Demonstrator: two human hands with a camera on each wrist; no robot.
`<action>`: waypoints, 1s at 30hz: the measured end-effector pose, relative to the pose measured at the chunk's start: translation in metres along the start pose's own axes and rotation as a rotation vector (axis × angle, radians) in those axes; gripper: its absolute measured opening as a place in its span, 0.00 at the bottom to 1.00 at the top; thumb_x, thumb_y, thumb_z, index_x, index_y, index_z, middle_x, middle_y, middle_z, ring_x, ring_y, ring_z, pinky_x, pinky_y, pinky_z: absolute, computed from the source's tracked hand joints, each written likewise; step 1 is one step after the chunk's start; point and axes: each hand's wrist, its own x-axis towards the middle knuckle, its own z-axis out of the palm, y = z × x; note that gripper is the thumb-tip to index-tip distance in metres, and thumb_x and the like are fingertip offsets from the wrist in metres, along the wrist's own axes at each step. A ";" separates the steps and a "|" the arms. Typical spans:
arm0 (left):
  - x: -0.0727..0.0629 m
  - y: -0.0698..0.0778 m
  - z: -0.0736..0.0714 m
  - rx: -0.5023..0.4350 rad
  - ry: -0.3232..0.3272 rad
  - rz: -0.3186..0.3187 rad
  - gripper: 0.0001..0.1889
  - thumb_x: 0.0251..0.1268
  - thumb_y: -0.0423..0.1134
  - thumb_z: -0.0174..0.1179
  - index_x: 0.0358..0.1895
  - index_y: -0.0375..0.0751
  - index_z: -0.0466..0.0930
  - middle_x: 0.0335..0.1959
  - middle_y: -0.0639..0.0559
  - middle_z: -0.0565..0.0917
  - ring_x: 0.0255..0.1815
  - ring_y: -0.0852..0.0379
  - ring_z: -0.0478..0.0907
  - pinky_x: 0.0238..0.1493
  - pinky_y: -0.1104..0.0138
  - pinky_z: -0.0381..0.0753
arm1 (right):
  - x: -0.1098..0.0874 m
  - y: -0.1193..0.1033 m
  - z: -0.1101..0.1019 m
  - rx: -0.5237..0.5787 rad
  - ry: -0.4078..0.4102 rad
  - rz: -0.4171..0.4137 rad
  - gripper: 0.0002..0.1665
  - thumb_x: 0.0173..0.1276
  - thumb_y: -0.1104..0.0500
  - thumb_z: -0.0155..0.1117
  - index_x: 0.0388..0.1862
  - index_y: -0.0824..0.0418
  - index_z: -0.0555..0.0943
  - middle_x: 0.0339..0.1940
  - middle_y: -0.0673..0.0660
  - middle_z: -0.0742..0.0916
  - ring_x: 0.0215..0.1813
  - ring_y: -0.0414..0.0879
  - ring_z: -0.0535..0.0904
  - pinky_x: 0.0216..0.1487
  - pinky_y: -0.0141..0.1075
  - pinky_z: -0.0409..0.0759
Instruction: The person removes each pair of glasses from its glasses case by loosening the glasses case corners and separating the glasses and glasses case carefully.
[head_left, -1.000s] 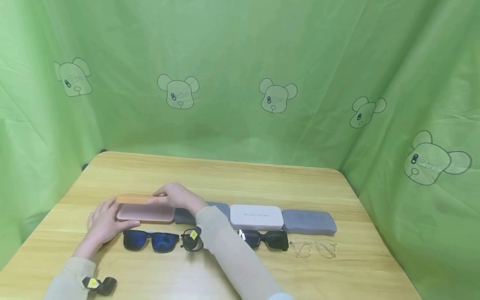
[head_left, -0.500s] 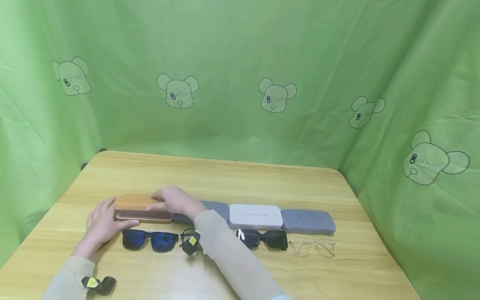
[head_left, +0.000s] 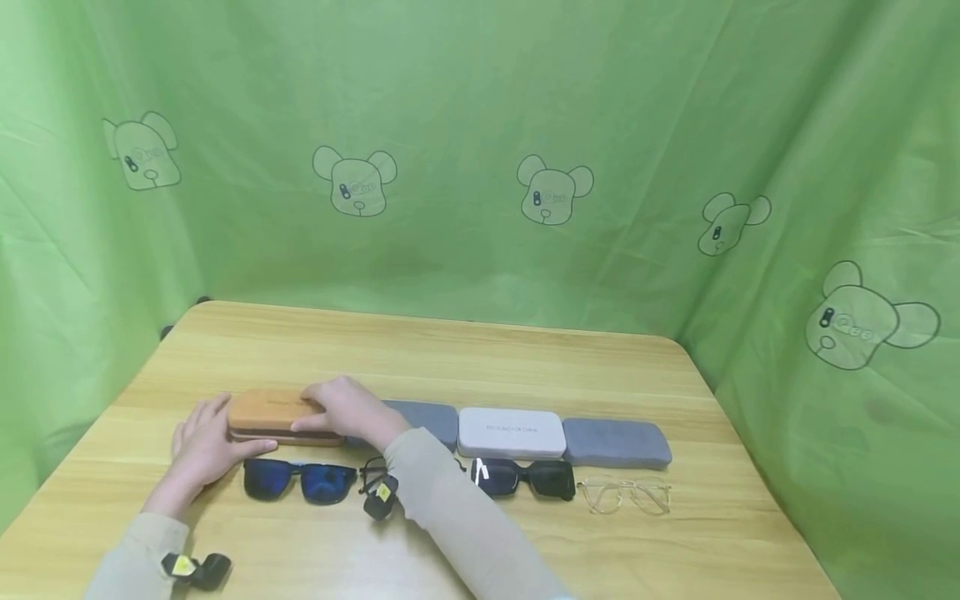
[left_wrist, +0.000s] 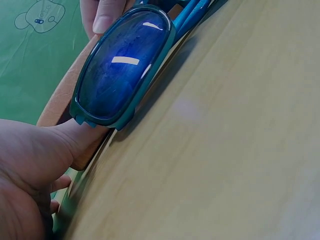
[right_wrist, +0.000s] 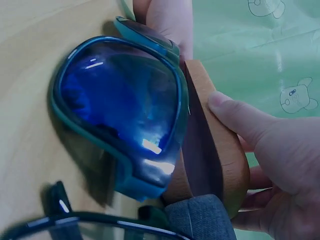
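Note:
An orange-brown glasses case lies at the left end of a row of cases, its lid lowered with a dark gap along the front. My left hand holds its left end, thumb along the front and fingers behind. With the thumb on the lid's front edge and fingers at the back, my right hand grips the lid near its right end. That gap shows plainly beside the lid in the right wrist view. Just in front of the case lie blue-lensed sunglasses, whose lens looms large in the left wrist view.
Rightward along the row stand a grey case, a white case and another grey case. Before them lie dark-framed glasses partly behind my right sleeve, black sunglasses and clear-framed glasses. Green curtain surrounds the wooden table.
The lid has swung down toward the front, from raised to nearly closed, as my right hand moved slightly down with it. My left hand has stayed at the case's left end.

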 end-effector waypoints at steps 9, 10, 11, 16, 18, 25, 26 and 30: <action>-0.001 0.003 -0.003 0.003 -0.008 -0.013 0.59 0.49 0.66 0.67 0.72 0.23 0.52 0.72 0.22 0.50 0.71 0.20 0.43 0.65 0.26 0.38 | -0.002 -0.006 0.001 -0.022 0.016 0.007 0.33 0.63 0.35 0.62 0.58 0.54 0.79 0.40 0.44 0.87 0.26 0.32 0.69 0.24 0.21 0.65; -0.001 0.003 -0.003 0.000 -0.007 -0.012 0.59 0.49 0.66 0.67 0.72 0.23 0.52 0.72 0.21 0.50 0.71 0.20 0.43 0.65 0.26 0.38 | -0.002 -0.006 0.002 -0.028 0.019 0.006 0.32 0.63 0.35 0.63 0.58 0.54 0.79 0.39 0.44 0.86 0.26 0.32 0.69 0.24 0.21 0.65; -0.001 0.003 -0.003 -0.002 -0.006 -0.012 0.59 0.48 0.66 0.67 0.71 0.23 0.53 0.72 0.21 0.50 0.71 0.19 0.43 0.65 0.26 0.37 | -0.001 -0.007 0.003 -0.035 0.023 0.003 0.32 0.62 0.35 0.63 0.58 0.54 0.79 0.37 0.43 0.86 0.25 0.32 0.68 0.24 0.21 0.65; -0.001 0.003 -0.003 -0.003 -0.006 -0.014 0.59 0.48 0.66 0.68 0.72 0.24 0.53 0.72 0.21 0.50 0.71 0.20 0.43 0.65 0.26 0.37 | 0.000 -0.008 0.006 -0.065 0.037 -0.007 0.30 0.62 0.35 0.64 0.54 0.53 0.80 0.27 0.41 0.80 0.22 0.32 0.65 0.23 0.21 0.63; -0.001 0.003 -0.003 0.000 -0.005 -0.014 0.59 0.48 0.66 0.68 0.71 0.24 0.53 0.72 0.21 0.51 0.71 0.20 0.44 0.65 0.26 0.38 | -0.001 -0.009 0.007 -0.069 0.040 -0.004 0.29 0.61 0.35 0.64 0.53 0.53 0.80 0.26 0.40 0.79 0.22 0.32 0.65 0.22 0.21 0.63; -0.001 0.002 -0.001 -0.001 -0.013 -0.018 0.60 0.48 0.66 0.67 0.72 0.23 0.52 0.72 0.21 0.50 0.71 0.19 0.42 0.65 0.26 0.36 | -0.003 -0.011 0.008 -0.101 0.047 0.012 0.29 0.60 0.35 0.65 0.52 0.52 0.80 0.30 0.41 0.83 0.26 0.32 0.69 0.25 0.20 0.65; -0.001 0.002 -0.001 -0.001 -0.015 -0.017 0.60 0.48 0.66 0.67 0.72 0.23 0.52 0.72 0.21 0.49 0.71 0.19 0.42 0.65 0.26 0.36 | -0.003 -0.011 0.008 -0.109 0.050 0.016 0.29 0.60 0.34 0.65 0.52 0.51 0.80 0.31 0.42 0.83 0.27 0.32 0.70 0.26 0.21 0.65; 0.000 0.001 -0.001 -0.003 -0.023 -0.019 0.60 0.49 0.66 0.67 0.72 0.23 0.51 0.72 0.21 0.48 0.71 0.19 0.41 0.65 0.26 0.35 | -0.005 -0.012 0.007 -0.138 0.051 0.038 0.28 0.59 0.33 0.65 0.50 0.49 0.79 0.33 0.43 0.82 0.32 0.33 0.71 0.30 0.22 0.66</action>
